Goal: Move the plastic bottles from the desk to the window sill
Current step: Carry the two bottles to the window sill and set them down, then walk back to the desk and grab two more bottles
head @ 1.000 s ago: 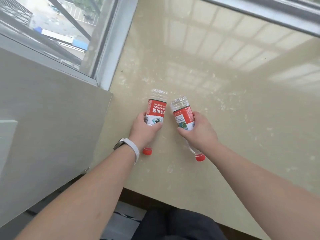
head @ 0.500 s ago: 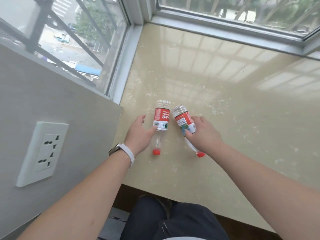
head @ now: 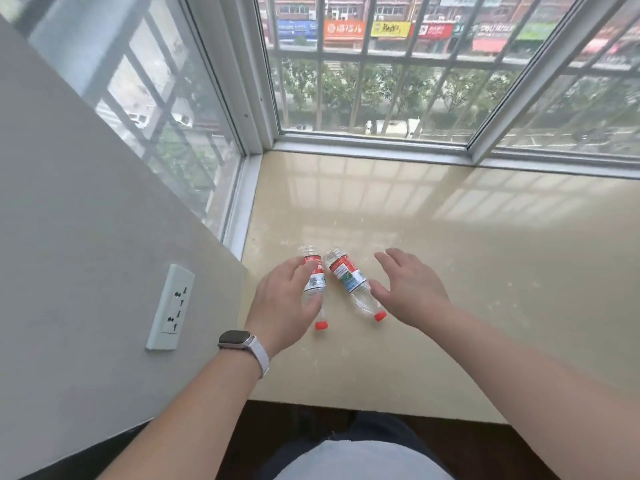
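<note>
Head view. Two clear plastic bottles lie on their sides on the glossy cream window sill (head: 450, 271), close to its left end and set back from its near edge, with their red caps pointing toward the person. The left bottle (head: 314, 282) and the right bottle (head: 349, 280) lie just beside each other: their bases nearly meet at the far end, while the caps splay apart at the near end. Each carries a red and white label around its middle.

The left hand (head: 282, 303) is spread, palm down, with its fingers apart; the fingertips overlap the left bottle's left flank, and whether they touch it cannot be told. A watch (head: 239, 340) on a pale strap sits on that wrist. The right hand (head: 407, 285) is likewise spread wide and grips nothing; its thumb lies just beside the right bottle's lower body.

A white wall socket (head: 170, 308) is mounted on the grey wall (head: 86, 237) at the left. Barred windows (head: 381, 81) enclose the sill at the rear and left.
</note>
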